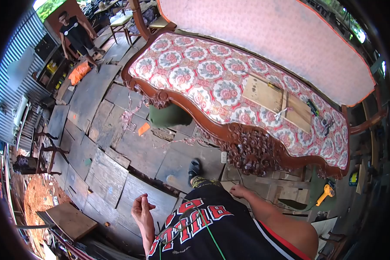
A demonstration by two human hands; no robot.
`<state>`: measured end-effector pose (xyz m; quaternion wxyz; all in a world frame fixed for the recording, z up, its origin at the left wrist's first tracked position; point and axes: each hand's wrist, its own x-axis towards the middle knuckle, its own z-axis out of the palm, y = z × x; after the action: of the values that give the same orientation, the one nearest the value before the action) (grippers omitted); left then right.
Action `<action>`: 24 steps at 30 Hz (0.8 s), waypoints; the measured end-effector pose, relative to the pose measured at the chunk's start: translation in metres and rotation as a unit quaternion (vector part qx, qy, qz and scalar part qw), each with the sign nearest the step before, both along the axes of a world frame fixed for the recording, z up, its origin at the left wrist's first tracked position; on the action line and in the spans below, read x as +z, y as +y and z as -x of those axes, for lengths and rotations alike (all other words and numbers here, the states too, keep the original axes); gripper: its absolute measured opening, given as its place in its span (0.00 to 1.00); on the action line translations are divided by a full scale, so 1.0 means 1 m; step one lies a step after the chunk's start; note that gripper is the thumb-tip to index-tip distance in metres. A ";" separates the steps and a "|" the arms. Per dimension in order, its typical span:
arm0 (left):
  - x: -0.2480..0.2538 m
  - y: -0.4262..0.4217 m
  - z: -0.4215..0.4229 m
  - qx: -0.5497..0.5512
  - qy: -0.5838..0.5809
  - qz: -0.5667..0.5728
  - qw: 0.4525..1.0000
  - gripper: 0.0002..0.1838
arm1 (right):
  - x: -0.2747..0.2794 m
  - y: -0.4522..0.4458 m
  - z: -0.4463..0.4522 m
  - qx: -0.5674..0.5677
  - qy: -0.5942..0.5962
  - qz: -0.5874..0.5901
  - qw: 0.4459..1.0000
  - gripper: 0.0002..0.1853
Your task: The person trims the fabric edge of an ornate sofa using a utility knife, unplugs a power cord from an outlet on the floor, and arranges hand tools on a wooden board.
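My left hand (143, 211) is raised over the floorboards beside my body. Its fingers are loosely bent and apart, and I see nothing held in it. By my right thigh, my right hand (238, 191) is closed; what it holds, if anything, is hidden. Ahead of me stands a carved wooden sofa (255, 149) with a red-and-white floral seat cover (182, 78). The sofa's carved front rail is the part nearest my right hand. On the seat lie a wooden board (255, 91), a screwdriver (274, 86) and other small tools (313, 108).
A yellow power drill (325, 195) lies at the right. A white power outlet (223, 157) is on the floor, near cloth scraps (130, 115) and a green rounded object (169, 116). Another person (77, 34) stands at the far left beside an orange bag (79, 73). The floorboards are uneven.
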<state>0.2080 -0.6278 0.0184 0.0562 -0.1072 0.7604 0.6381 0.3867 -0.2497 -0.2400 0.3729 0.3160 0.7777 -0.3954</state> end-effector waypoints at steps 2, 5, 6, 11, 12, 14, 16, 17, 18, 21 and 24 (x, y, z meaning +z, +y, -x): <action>-0.004 0.006 0.049 -0.044 -0.002 0.000 0.999 0.15 | -0.013 -0.006 0.012 -0.043 -0.045 0.027 0.998 0.17; -0.004 0.027 0.112 -0.081 0.010 0.020 0.996 0.14 | -0.064 0.002 0.006 0.000 0.144 -0.046 0.988 0.16; -0.003 0.034 0.129 -0.091 0.005 0.010 0.996 0.13 | -0.054 0.004 0.009 -0.020 0.123 -0.038 0.991 0.16; -0.019 0.075 0.180 -0.155 -0.045 -0.064 0.985 0.14 | 0.019 0.007 0.042 -0.132 -0.004 -0.012 0.991 0.16; -0.019 0.087 0.186 -0.166 -0.080 -0.073 0.980 0.15 | 0.015 0.003 0.040 -0.199 -0.028 0.014 0.980 0.16; -0.014 0.109 0.198 -0.222 -0.136 -0.053 0.964 0.18 | 0.011 -0.007 0.029 -0.289 -0.060 0.040 0.955 0.16; -0.023 0.125 0.214 -0.303 -0.133 -0.006 0.944 0.18 | 0.015 -0.019 0.027 -0.327 -0.071 0.062 0.940 0.15; -0.026 0.133 0.224 -0.352 -0.118 0.015 0.928 0.18 | 0.013 -0.030 0.023 -0.344 -0.075 0.064 0.934 0.15; -0.027 0.142 0.236 -0.367 -0.121 0.018 0.922 0.18 | -0.004 -0.043 0.010 -0.340 -0.050 0.065 0.937 0.14; -0.022 0.171 0.273 -0.452 -0.089 0.021 0.887 0.15 | 0.041 -0.076 0.035 -0.500 -0.030 0.079 0.862 0.15; -0.019 0.198 0.313 -0.515 -0.060 0.024 0.855 0.15 | 0.043 -0.117 0.045 -0.512 -0.008 0.034 0.858 0.14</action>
<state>-0.1050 -0.4301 -0.0008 0.4198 0.2607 0.7168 0.4918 0.3415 -0.3671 -0.1973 0.1350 0.6598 0.4893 -0.5541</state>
